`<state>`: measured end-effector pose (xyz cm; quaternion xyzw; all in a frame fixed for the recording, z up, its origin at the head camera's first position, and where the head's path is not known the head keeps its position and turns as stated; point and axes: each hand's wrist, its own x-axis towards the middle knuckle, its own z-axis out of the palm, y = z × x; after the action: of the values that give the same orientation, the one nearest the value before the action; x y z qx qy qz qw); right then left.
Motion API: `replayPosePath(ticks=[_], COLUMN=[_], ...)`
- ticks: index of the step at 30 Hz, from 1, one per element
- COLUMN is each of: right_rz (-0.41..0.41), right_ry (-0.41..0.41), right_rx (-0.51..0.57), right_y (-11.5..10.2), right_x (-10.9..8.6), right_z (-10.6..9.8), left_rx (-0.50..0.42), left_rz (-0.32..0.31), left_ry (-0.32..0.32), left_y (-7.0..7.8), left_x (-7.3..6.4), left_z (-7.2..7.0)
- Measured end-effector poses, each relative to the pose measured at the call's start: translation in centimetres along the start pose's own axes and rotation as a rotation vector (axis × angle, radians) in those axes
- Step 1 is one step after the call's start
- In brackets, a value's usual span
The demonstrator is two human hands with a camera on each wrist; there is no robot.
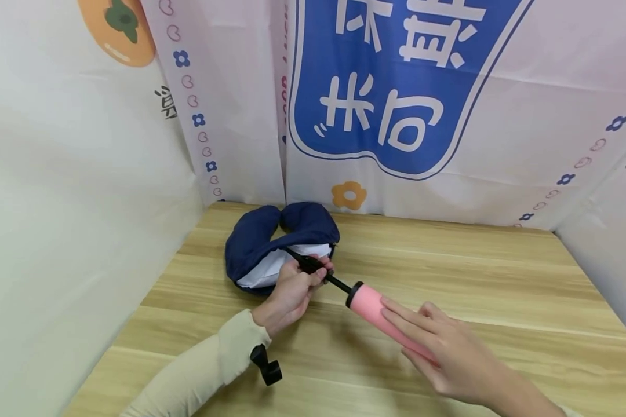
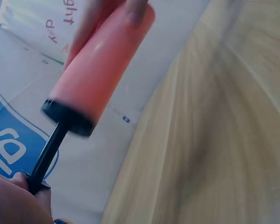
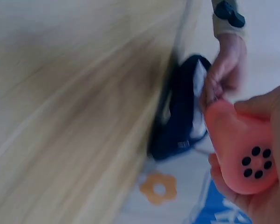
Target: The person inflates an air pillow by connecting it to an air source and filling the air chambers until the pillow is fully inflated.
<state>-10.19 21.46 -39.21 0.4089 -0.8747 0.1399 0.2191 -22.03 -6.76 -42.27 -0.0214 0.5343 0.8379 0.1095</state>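
Note:
A navy U-shaped neck pillow (image 1: 255, 234) lies at the back left of the table, its cover unzipped along the near side. White inner material (image 1: 265, 271) shows through the opening. My left hand (image 1: 292, 289) grips the black handle end of a pink hand pump (image 1: 375, 310) at that opening; the pump's black nozzle end points into the pillow. A black rod (image 2: 49, 151) runs out of the pink barrel. My right hand (image 1: 448, 353) holds the barrel, fingers along one side and thumb on the other. Several dark holes mark the barrel's end in the right wrist view.
Wood-grain table (image 1: 475, 278) spreads to the right of the pillow. A printed cloth (image 1: 240, 116) hangs behind it, with white side walls (image 1: 83, 202) left and right. A black wrist mount (image 1: 266, 365) sits on the left sleeve.

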Motion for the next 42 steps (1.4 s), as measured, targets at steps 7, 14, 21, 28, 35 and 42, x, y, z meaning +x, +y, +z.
replayPosePath(ticks=[7, 14, 21, 28, 35, 42], right_rz=[0.036, -0.008, -0.064, 0.007, 0.044, -0.039], right_ry=[0.011, 0.109, 0.127, 0.005, 0.010, 0.060], right_rx=[-0.048, -0.127, -0.103, -0.021, -0.050, -0.149], right_y=[-0.3, -0.6, -0.4, 0.3, 0.6, -0.8], right_x=[-1.8, 1.8, 2.5, -1.0, -2.6, 1.7], right_z=[-3.8, 0.3, 3.2, -1.0, -4.4, -0.6], left_rx=[-0.052, -0.016, 0.003, -0.023, -0.060, 0.002], left_rz=[0.024, 0.010, 0.003, -0.002, 0.020, -0.025], left_ry=[0.091, 0.148, 0.085, 0.040, 0.106, 0.121], left_y=[1.2, -1.4, -1.7, 0.0, 0.8, -1.8], left_x=[0.3, -1.4, -1.1, -0.1, 0.3, -1.3], left_z=[-0.5, 2.2, 1.7, 0.5, 0.0, 2.2])
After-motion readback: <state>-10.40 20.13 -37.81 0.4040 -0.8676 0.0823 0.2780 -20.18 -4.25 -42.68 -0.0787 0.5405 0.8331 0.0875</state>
